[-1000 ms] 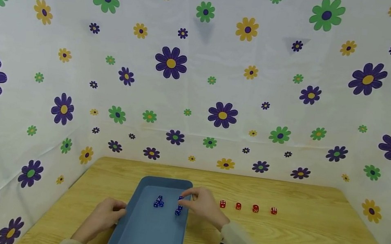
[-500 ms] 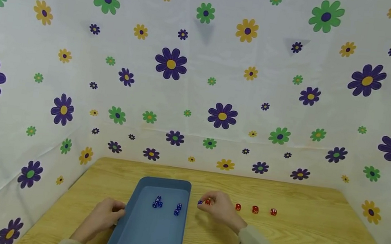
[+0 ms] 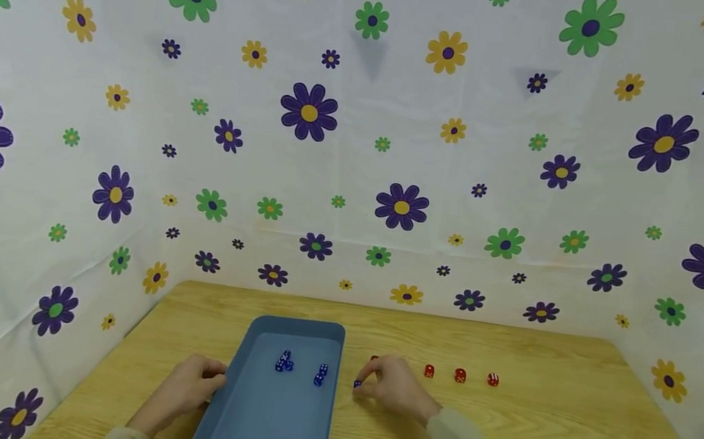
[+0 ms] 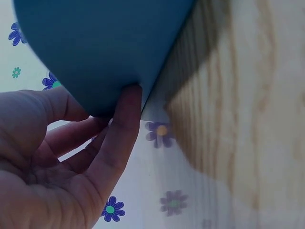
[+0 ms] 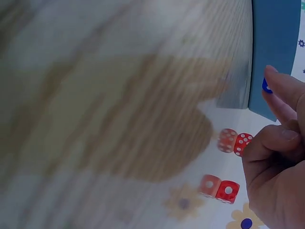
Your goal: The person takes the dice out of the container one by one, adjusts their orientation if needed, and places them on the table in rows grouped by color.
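Tray [image 3: 298, 327] stands lengthwise before you on the wooden table [image 3: 538, 429] in the head view, its raised wall presumably there to keep the blue dice [image 3: 281, 366] from straying: three bunched together toward the far end, two more near the right side. Your left hand [image 3: 186, 383] sits at the tray's left side, likely to steady it. Your right hand [image 3: 397, 387] is outside, just right of the tray, with one blue die [image 3: 357, 384] at its fingertips, in front of the leftmost visible one of the red dice [image 3: 460, 375]. That one is mostly covered by your hand; three farther right lie spaced in a row, an arrangement that probably keeps each distinct and easy to reach.

In the left wrist view, your left hand has the tray's wall nipped: one fingertip presses the outer face while another digit passes behind the edge. Such a light hold at the side seems meant to stop sliding rather than to lift.

In the right wrist view, your right hand pinches the blue die between two fingertips, with other fingers folded back, perhaps to avoid knocking the two red dice seen nearby. Whether the die touches the table, you cannot tell.
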Demonstrator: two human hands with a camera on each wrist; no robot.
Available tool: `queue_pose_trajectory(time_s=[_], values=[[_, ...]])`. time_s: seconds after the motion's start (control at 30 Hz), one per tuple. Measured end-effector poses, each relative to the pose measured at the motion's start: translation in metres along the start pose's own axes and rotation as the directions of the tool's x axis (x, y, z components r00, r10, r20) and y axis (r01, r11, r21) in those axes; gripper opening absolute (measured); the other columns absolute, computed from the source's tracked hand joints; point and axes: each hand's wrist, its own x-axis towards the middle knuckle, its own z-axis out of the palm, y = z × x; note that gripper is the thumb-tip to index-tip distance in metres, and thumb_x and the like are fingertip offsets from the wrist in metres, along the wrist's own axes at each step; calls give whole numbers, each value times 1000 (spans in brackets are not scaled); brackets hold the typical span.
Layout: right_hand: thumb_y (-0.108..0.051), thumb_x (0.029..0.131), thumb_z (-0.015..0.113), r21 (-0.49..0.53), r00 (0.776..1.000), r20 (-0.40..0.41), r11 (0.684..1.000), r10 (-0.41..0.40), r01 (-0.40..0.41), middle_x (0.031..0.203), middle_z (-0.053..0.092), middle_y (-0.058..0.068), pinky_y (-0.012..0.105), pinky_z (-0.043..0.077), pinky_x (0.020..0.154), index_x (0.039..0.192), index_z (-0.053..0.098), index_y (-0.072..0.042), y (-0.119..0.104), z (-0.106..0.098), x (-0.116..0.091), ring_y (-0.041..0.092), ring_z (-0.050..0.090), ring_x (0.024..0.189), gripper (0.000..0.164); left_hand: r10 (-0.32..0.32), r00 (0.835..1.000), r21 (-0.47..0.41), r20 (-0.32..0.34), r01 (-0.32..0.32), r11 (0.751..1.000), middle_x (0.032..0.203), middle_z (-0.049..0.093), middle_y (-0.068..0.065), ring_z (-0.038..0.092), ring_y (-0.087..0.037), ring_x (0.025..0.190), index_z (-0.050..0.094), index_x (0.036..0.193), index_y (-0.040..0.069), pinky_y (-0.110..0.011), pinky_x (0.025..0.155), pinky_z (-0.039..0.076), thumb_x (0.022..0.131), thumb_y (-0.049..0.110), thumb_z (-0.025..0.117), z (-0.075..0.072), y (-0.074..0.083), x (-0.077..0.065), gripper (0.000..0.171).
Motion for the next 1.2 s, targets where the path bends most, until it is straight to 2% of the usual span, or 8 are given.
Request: queue_pose_trajectory(time_s=[0.13,0.43,0.63,0.83,1.0,1.13,1.2], values=[[-17,79,81,-31,1000,12,999,-23,24,96,70,0,29,44,74,88,76,-10,-2,3,-1,13,52,85,13,-5,1000,-1,11,5,1000,105,71,-14,67,-20,80,67,116,-7,-38,63,58,95,4,54,-1,1,-1,27],[-13,77,81,-92,992,32,988,-120,122,92,74,2,25,49,72,85,77,-9,-2,9,3,9,60,83,10,-14,1000,-1,18,14,1000,108,70,-16,67,-21,81,64,120,-10,-38,64,58,96,4,53,-2,3,-2,29],[-14,76,83,-108,993,27,987,-117,119,92,74,2,27,49,73,83,76,-9,0,11,3,11,61,85,11,-11,1000,5,12,11,1000,108,70,-16,67,-20,80,65,118,-10,-38,63,58,95,3,53,-2,4,-4,29],[-16,76,83,-70,995,54,994,-83,86,95,73,3,31,49,75,87,76,-9,-1,10,3,16,60,91,14,-12,1000,18,11,12,1000,110,69,-17,66,-20,80,64,120,-10,-38,63,58,95,4,54,-2,4,-3,30],[-17,77,83,-14,997,83,1000,-2,4,102,70,4,37,49,80,93,76,-9,-4,4,0,20,59,98,19,-11,1000,26,11,10,1000,109,70,-17,66,-20,81,65,119,-9,-37,63,58,95,5,54,-1,1,-1,30],[-18,79,81,22,993,103,998,55,-58,104,68,3,31,45,73,96,75,-10,-6,-1,0,18,53,90,20,-8,1000,31,9,8,999,108,70,-16,66,-19,80,66,118,-9,-37,63,58,95,5,54,-1,0,0,29],[-18,81,79,41,993,102,997,63,-68,101,67,4,29,41,66,97,75,-9,-6,-2,2,17,50,81,19,-7,1000,27,9,7,1000,108,70,-16,66,-19,79,66,117,-8,-37,62,58,95,4,54,-1,0,0,29]])
